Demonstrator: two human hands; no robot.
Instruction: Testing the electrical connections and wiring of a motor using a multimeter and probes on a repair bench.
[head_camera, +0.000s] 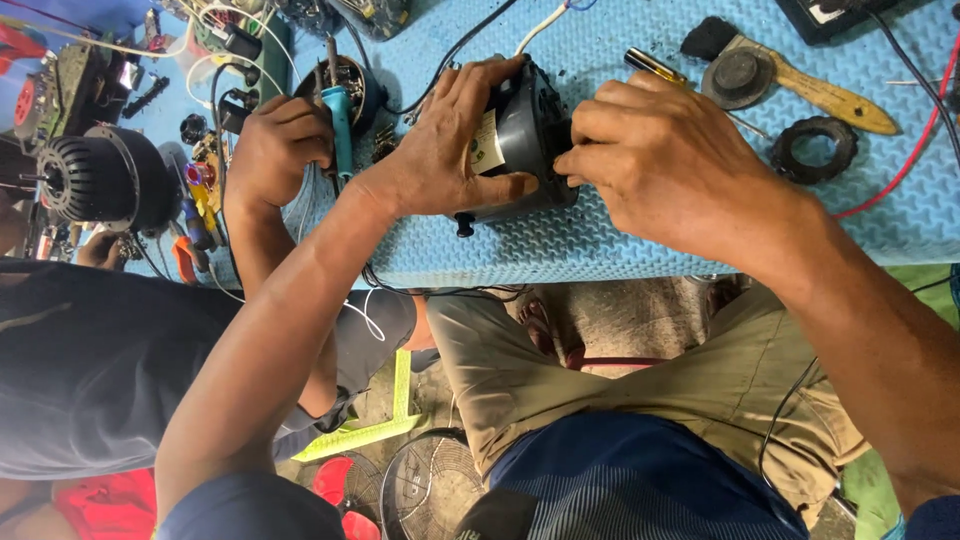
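A dark grey round fan motor (525, 135) with a pale label lies near the front edge of the blue foam mat (620, 245). My left hand (450, 150) wraps over its left side, fingers across the top and thumb under the label. My right hand (665, 160) pinches the motor's right side with fingertips closed on it. A white wire (540, 25) leads away from the motor's far end.
Another person's hand (280, 145) at left holds a blue-handled soldering iron (340, 115). A black fan motor (100, 180) sits far left. A brush with a wooden handle (800, 80), a black ring (815, 150), a screwdriver (655, 65) and red wires (900, 180) lie at right.
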